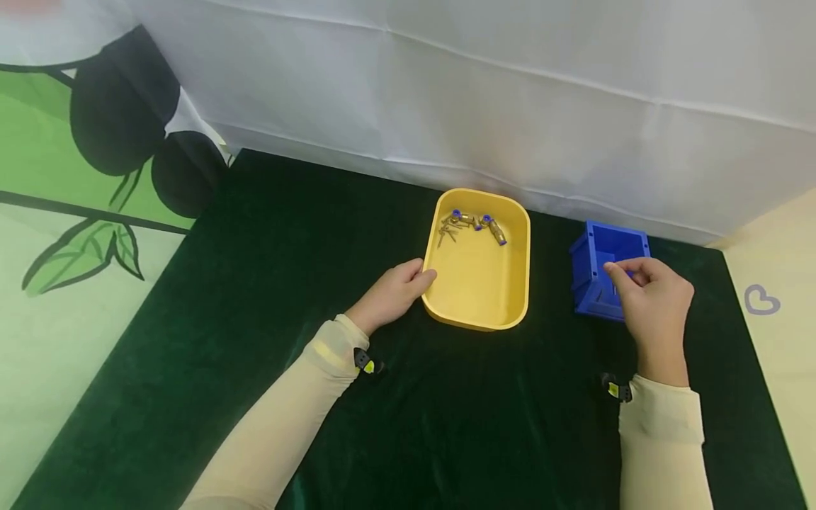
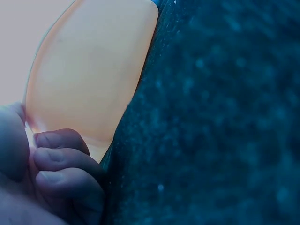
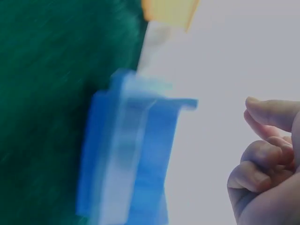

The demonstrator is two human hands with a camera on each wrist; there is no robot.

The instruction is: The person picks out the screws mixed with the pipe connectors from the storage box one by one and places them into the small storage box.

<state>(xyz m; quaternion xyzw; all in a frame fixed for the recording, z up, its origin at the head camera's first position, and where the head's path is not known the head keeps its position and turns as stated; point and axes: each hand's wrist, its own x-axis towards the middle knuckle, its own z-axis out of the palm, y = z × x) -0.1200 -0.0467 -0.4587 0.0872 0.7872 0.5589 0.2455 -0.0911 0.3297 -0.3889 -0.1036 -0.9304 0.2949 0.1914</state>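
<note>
Our left hand point(image 1: 394, 292) lies low with fingers curled; our right hand point(image 1: 653, 297) hovers, fingertips point(image 3: 257, 107) pinched together.

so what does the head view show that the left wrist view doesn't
Only the head view shows the small brass fittings lying at the far end inside the yellow tray, the blue bin, and the right hand above the bin with thumb and forefinger pinched together. Only the left wrist view shows, close up, the curled fingers of the left hand against the tray's outer wall. Both show the tray, the left hand and the dark green cloth.
</note>
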